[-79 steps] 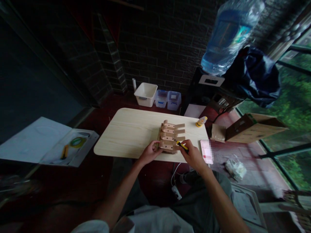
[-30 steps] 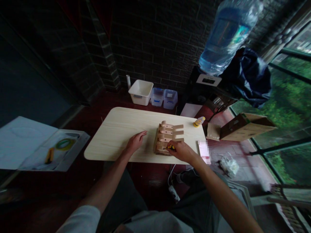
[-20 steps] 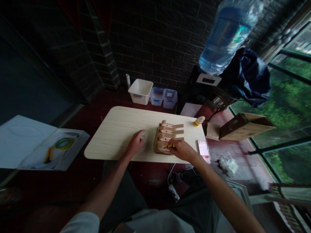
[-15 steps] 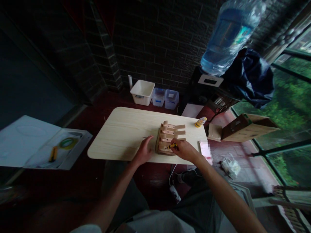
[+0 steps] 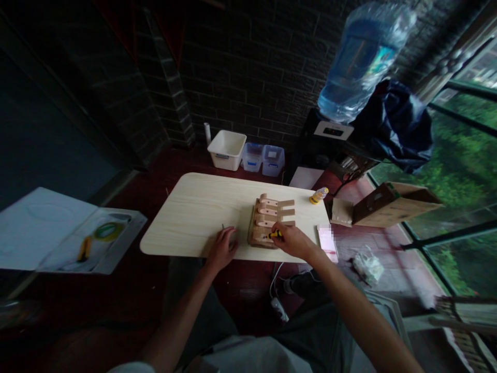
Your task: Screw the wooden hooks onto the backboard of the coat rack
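My right hand (image 5: pixel 289 241) is closed around a yellow-and-black screwdriver (image 5: pixel 275 234), its tip at the nearest part of a wooden piece (image 5: pixel 261 237). This piece is a wooden block with several rounded, finger-like strips standing out in a row, dark holes in them. To its left, my left hand (image 5: pixel 222 250) rests at the table, fingers curled and apart from the wood. A thin dark rod (image 5: pixel 223 226) sticks out by its fingertips; most of it is hidden, and its kind does not show.
The pale wooden table (image 5: pixel 186 212) carries a yellow-labelled bottle (image 5: pixel 319 195) and a pink-white sheet (image 5: pixel 328 246) at the right. At the left lies an open white case (image 5: pixel 128 233) with a yellow tool. Bins (image 5: pixel 227 155) and a water dispenser (image 5: pixel 334 129) stand behind.
My left hand has drawn back left and toward me, its fingers curling in, and the thin rod has turned with it. My right hand stays on the wooden piece with the screwdriver.
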Tool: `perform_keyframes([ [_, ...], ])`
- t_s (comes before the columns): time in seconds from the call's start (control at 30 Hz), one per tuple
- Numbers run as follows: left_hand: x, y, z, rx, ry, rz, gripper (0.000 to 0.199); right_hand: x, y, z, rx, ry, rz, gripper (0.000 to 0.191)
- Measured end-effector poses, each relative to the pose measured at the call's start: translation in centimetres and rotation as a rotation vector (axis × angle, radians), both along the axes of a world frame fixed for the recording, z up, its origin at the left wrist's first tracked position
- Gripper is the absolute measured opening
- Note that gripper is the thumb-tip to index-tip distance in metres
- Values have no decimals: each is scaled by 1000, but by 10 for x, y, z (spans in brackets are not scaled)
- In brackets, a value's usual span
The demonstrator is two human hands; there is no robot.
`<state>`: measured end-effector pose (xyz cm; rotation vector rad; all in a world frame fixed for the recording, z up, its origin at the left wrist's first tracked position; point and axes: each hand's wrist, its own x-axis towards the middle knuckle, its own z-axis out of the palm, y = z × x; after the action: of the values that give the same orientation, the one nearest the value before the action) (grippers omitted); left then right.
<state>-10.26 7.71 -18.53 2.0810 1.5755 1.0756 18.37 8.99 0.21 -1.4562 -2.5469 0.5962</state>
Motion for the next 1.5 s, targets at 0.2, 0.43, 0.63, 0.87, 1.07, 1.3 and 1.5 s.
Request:
perform_keyframes([
  [0.2,-12,-3,3,-4,49,-21,32,4,3,-4,-9,5,4,22],
  [0.43,-26,-1,7,39,52,100,19,5,4,-7,15,55,12,20],
  [0.63,-41,16,9,49,114,353,26,10,4,-5,-3,106,-15,21],
  [0.87,-46,28,8,-19,184,386,20,11,2,-6,4,123,-17,20],
  [1.07,-11,7,28,-35,68,161,42,3,1,-3,-1,38,4,19],
  [1.3,61,-5,47,-174,-227,-217,60,-11,5,20,-1,-134,130,22],
  [1.5,74,10,32,-133,-305,-164,41,-22,5,31,13,-276,221,25],
])
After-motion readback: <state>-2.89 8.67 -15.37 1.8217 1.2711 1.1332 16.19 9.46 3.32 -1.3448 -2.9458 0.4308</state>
